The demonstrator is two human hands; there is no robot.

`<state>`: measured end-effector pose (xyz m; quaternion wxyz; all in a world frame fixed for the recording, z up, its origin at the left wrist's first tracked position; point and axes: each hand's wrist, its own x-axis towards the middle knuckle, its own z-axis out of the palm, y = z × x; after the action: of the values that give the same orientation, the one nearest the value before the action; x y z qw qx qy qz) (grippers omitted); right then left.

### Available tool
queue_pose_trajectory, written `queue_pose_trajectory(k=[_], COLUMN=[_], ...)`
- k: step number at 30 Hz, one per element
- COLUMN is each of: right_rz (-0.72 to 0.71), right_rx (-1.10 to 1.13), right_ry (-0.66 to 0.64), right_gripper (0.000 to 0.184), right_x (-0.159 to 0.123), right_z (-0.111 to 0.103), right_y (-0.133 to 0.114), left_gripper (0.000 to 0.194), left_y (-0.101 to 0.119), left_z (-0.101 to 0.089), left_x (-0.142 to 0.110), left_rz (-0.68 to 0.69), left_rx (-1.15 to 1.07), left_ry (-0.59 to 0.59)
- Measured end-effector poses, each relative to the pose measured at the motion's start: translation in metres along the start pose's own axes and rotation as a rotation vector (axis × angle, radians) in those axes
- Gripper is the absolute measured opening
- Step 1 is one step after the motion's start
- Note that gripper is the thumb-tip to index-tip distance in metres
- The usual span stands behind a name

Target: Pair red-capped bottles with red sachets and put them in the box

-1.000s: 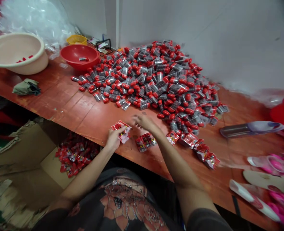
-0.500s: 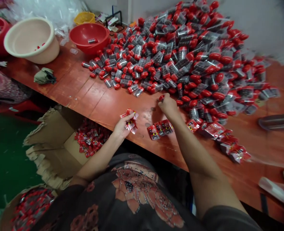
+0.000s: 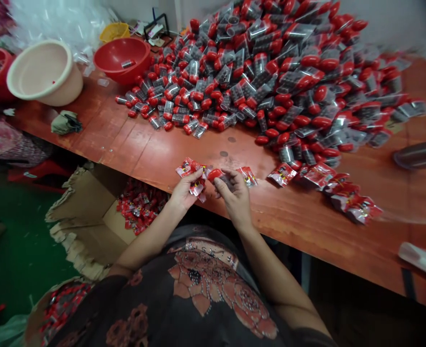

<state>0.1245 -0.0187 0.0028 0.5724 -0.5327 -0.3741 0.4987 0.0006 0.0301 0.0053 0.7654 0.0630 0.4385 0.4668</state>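
My left hand (image 3: 186, 190) is closed on several small red printed plastic packets (image 3: 194, 174), their shiny ends sticking out past the fingers. Close to its right, my right hand (image 3: 235, 196) grips a clear tube with a red rounded cap (image 3: 216, 174); the cap points toward the packets, and the fingers cover most of the tube. Whether cap and packets touch, I cannot tell. Just beyond my right hand a red packet (image 3: 247, 176) lies on the red-brown table (image 3: 155, 159). More red packets (image 3: 343, 189) lie in a line farther right.
A big heap of red-capped clear tubes (image 3: 242, 72) with dark contents covers the back of the table. At the left stand a cream basin (image 3: 41, 91), a red bowl (image 3: 122, 62) and a crumpled cloth (image 3: 66, 122). Below the edge, a torn cardboard box (image 3: 79, 202) holds red packets.
My right hand has come back from the heap's front edge with a red-capped tube, to beside my left hand. The left hand keeps its packets. The view has shifted slightly.
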Motion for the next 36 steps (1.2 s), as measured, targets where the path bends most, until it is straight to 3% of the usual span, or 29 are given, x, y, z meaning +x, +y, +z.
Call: queue_pose_trajectory(k=[4, 10, 15, 22, 28, 36], right_rz=[-0.024, -0.018, 0.009, 0.019, 0.065, -0.048], right_rx=[0.012, 0.002, -0.005, -0.002, 0.079, 0.026], right_ry=[0.023, 0.003, -0.024, -0.028, 0.014, 0.039], right_gripper=[0.027, 0.029, 0.026, 0.026, 0.028, 0.022], right_x=[-0.002, -0.012, -0.017, -0.014, -0.011, -0.018], right_z=[-0.003, -0.008, -0.013, -0.021, -0.019, -0.011], right_y=[0.003, 0.0, -0.008, -0.015, -0.006, 0.001], left_gripper=[0.018, 0.022, 0.023, 0.023, 0.029, 0.041], left_y=[-0.005, -0.007, -0.004, -0.002, 0.003, 0.002], left_z=[0.003, 0.007, 0.01, 0.008, 0.004, 0.006], left_x=[-0.006, -0.013, -0.018, -0.021, -0.025, -0.031], left_rz=[0.038, 0.238, 0.315, 0.336, 0.301, 0.314], left_rx=[0.064, 0.096, 0.176, 0.302, 0.421, 0.438], left_ry=[0.003, -0.006, -0.03, -0.088, -0.101, -0.071])
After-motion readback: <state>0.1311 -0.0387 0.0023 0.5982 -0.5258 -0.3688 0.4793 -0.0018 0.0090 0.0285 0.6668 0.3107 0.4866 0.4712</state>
